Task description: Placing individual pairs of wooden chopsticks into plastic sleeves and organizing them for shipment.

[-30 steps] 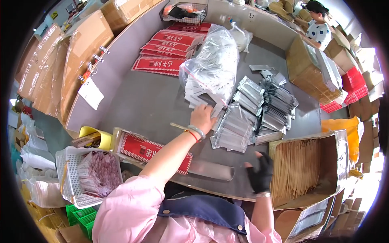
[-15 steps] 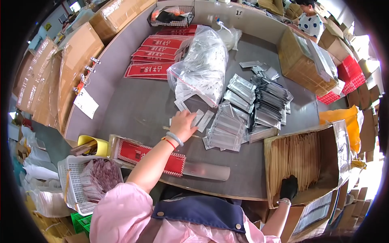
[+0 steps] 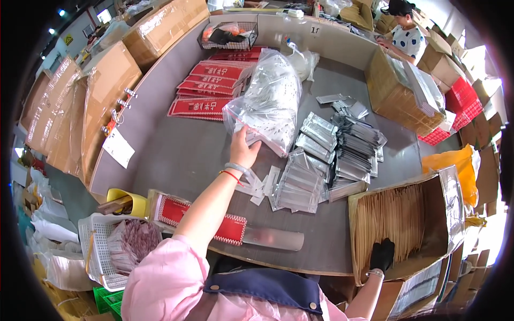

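My bare left hand (image 3: 245, 148), thumb apart from the fingers, reaches to the mouth of a clear plastic bag (image 3: 270, 88) filled with small white packets. Its fingertips touch the bag's lower left edge, and I see nothing held in them. Below the wrist lie a few loose white slips (image 3: 258, 191). My right hand (image 3: 382, 254), in a black glove, rests in an open cardboard box (image 3: 452, 206) against the lower edge of a dense row of thin brown paper pieces (image 3: 396, 219). The glove's dark fingers cannot be made out well.
Silver flat packets (image 3: 300, 184) lie in heaps right of the bag. Red printed sleeves (image 3: 206, 83) are stacked at the far left. Near the front edge lies a red sleeve (image 3: 230, 229) beside a clear strip. A white basket (image 3: 101, 257) stands at left; a person (image 3: 409, 37) works far right.
My left hand has moved away from me, from the loose slips to the bag's mouth. The slips have shifted toward me. My right hand stays in the box.
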`<action>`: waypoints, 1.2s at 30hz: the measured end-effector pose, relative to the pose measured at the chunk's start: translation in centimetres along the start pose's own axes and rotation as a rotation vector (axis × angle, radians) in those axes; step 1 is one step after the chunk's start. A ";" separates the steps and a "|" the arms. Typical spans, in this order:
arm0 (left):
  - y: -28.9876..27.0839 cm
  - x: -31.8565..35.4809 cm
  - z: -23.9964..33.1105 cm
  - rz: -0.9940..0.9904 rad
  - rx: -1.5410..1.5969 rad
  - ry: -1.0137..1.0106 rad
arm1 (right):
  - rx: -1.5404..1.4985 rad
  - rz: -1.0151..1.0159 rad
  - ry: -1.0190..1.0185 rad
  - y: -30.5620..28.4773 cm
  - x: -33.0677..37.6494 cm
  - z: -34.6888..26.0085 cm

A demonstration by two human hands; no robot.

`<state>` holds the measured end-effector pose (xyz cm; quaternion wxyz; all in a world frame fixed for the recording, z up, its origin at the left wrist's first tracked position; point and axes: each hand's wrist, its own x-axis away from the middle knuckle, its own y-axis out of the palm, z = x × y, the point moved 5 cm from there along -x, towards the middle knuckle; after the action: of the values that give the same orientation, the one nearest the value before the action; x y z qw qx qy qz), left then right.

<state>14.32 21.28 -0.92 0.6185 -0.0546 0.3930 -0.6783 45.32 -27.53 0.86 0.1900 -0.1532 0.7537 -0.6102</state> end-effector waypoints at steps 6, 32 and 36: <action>4.3 -1.7 1.5 -0.110 1.038 -0.673 | -0.020 0.013 -0.004 0.0 0.2 0.5; -8.3 4.7 4.7 -0.547 -0.349 0.009 | 0.162 -0.081 0.083 1.1 -1.4 1.6; -3.5 1.4 2.9 -0.318 -0.219 0.453 | 0.104 0.058 -0.020 0.6 -1.2 0.4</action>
<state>12.86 18.42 2.58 0.3915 -0.0291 0.5784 -0.7150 46.58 -27.17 0.33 0.2228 -0.1276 0.7232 -0.6411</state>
